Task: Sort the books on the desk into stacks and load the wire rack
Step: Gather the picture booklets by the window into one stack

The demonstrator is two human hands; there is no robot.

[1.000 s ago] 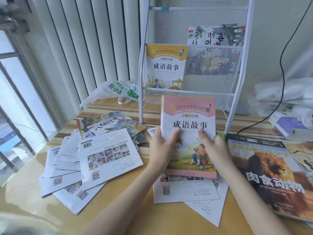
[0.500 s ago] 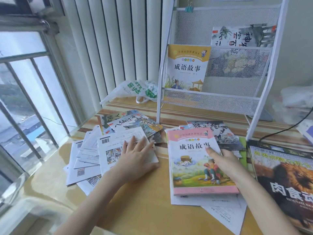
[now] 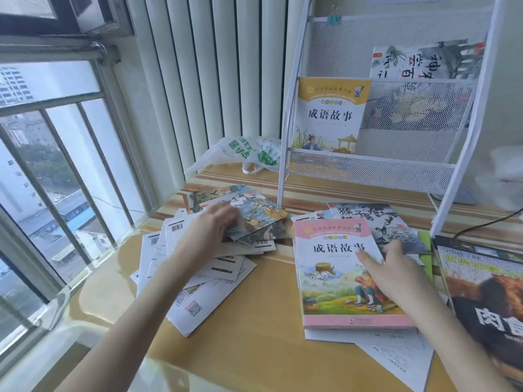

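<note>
left hand [image 3: 205,236] reaching over the booklet pile [image 3: 198,267], fingers blurred, grip unclear. right hand [image 3: 396,267] resting relaxed, fingers straight, on pink book [image 3: 339,275]. two books standing in wire rack [image 3: 368,171] beyond.

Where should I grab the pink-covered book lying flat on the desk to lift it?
Probably take the pink-covered book by its long left edge, coming from the left. It lies flat on loose sheets, that side faces bare desk, and the right hand rests on its right side.
</note>
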